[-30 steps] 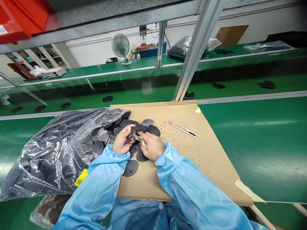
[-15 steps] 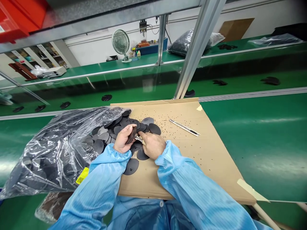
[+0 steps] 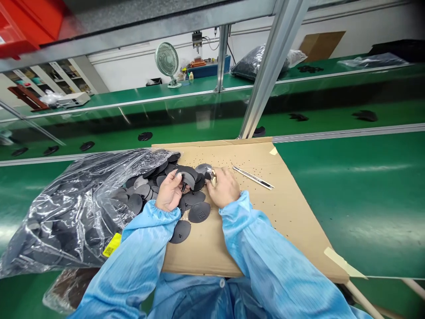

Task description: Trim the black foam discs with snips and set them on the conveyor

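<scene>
My left hand (image 3: pixel 170 191) is closed on a black round plastic disc (image 3: pixel 188 176), held on edge above a heap of like discs (image 3: pixel 156 186). My right hand (image 3: pixel 226 188) is closed on a small metal cutter (image 3: pixel 212 175), its tip a little to the right of the held disc. Both hands hover over a brown cardboard sheet (image 3: pixel 265 212). The heap spills out of a clear plastic bag (image 3: pixel 76 208) on my left. Two loose discs (image 3: pixel 198 212) lie flat on the cardboard just below my hands.
A slim metal blade tool (image 3: pixel 253 176) and small black trimmings lie on the cardboard. Green conveyor belts (image 3: pixel 352 186) run across behind and beside it, carrying scattered discs. A slanted metal post (image 3: pixel 265 75) rises at the cardboard's far edge. A fan (image 3: pixel 166 62) stands at the back.
My right hand has drawn the cutter away to the right, off the disc. My left hand has turned the disc and lifted it slightly. A flat disc below is now uncovered.
</scene>
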Demonstrator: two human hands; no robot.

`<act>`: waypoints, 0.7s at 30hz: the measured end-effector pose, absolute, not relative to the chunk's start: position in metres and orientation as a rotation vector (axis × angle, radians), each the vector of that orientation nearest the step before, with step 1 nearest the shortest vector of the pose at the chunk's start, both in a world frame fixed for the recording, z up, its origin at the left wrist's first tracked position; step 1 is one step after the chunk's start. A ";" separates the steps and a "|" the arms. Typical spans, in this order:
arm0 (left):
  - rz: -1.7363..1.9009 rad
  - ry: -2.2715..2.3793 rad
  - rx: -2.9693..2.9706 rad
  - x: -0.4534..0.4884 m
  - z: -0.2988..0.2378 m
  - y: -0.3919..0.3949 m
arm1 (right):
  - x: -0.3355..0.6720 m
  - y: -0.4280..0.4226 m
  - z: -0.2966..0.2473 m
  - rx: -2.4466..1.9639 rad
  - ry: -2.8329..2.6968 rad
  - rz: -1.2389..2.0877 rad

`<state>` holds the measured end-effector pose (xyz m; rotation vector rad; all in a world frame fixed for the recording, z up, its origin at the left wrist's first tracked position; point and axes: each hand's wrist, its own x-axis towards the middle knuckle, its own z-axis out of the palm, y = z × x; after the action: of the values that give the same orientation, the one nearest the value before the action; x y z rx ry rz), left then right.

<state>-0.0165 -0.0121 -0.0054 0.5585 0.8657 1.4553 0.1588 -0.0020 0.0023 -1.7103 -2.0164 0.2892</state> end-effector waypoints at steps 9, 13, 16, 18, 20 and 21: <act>1.452 0.860 0.499 -0.020 -0.004 -0.012 | 0.167 0.013 -0.005 -1.856 -2.007 0.474; 1.462 0.914 0.447 -0.018 -0.002 -0.012 | 0.169 0.015 -0.003 -1.828 -1.786 0.628; 1.476 0.947 0.438 -0.016 -0.003 -0.012 | 0.169 0.017 -0.008 -1.638 -1.539 0.757; 1.466 0.966 0.478 -0.015 -0.004 -0.012 | 0.168 0.018 -0.011 -1.378 -1.348 0.934; 1.451 0.997 0.539 -0.014 -0.005 -0.013 | 0.165 0.017 -0.012 -1.150 -1.167 1.115; 1.441 1.015 0.573 -0.013 -0.005 -0.014 | 0.163 0.015 -0.011 -1.070 -1.091 1.190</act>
<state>-0.0131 -0.0143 -0.0048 0.5731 1.0146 1.4411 0.1628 0.0153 -0.0110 -1.0704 -1.0909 1.1902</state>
